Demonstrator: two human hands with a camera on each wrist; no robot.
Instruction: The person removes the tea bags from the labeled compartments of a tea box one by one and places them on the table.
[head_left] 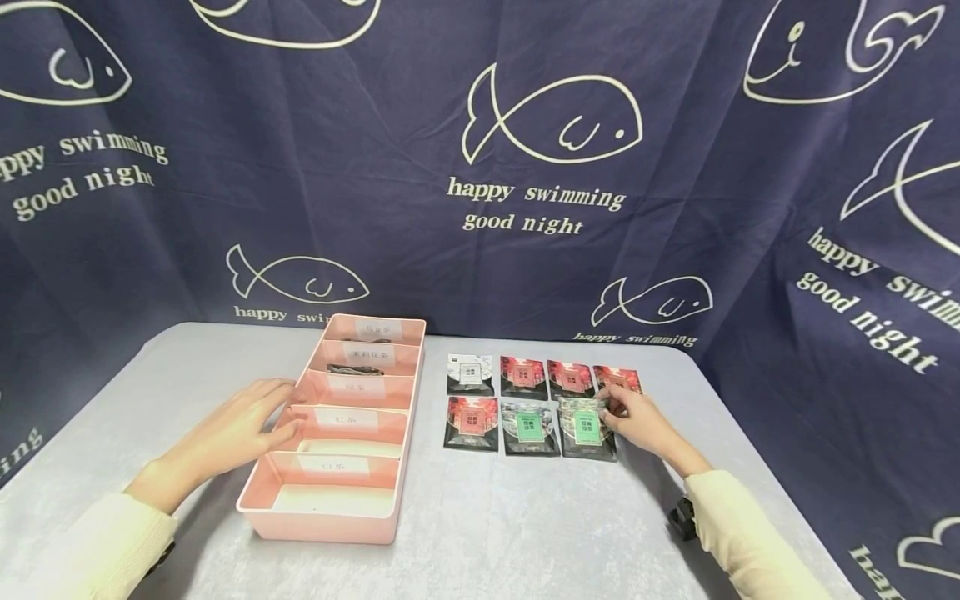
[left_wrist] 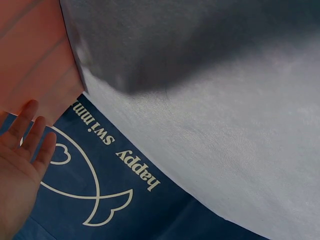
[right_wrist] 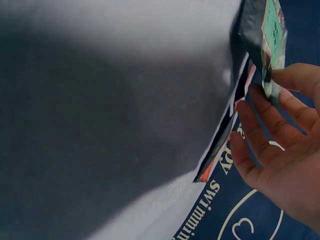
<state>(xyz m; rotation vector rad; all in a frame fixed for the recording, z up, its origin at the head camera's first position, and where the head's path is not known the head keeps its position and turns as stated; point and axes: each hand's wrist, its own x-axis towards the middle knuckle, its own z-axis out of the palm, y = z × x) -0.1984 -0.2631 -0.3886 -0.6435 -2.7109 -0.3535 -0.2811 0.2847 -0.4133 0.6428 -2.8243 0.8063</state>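
In the head view, my left hand [head_left: 247, 421] rests at the left rim of a long pink divided box [head_left: 322, 525], its thumb over the rim. The left wrist view shows that hand's fingers [left_wrist: 44, 150] straight beside the box wall [left_wrist: 37, 55]. My right hand [head_left: 637, 421] pinches the upper right corner of a green-labelled tea packet [head_left: 588, 430] between thumb and fingers. In the right wrist view this packet [right_wrist: 274, 40] is tilted up at the right hand [right_wrist: 285, 140]. Another green packet [head_left: 530, 428] lies to its left.
Red tea packets, one at the front left [head_left: 471, 423] and others behind [head_left: 523, 377], lie on the grey table [head_left: 525, 533] with a white one [head_left: 470, 375]. Dark packets [head_left: 356, 369] sit in the box's rear labelled compartments. A navy fish-print curtain [head_left: 420, 167] hangs around the table.
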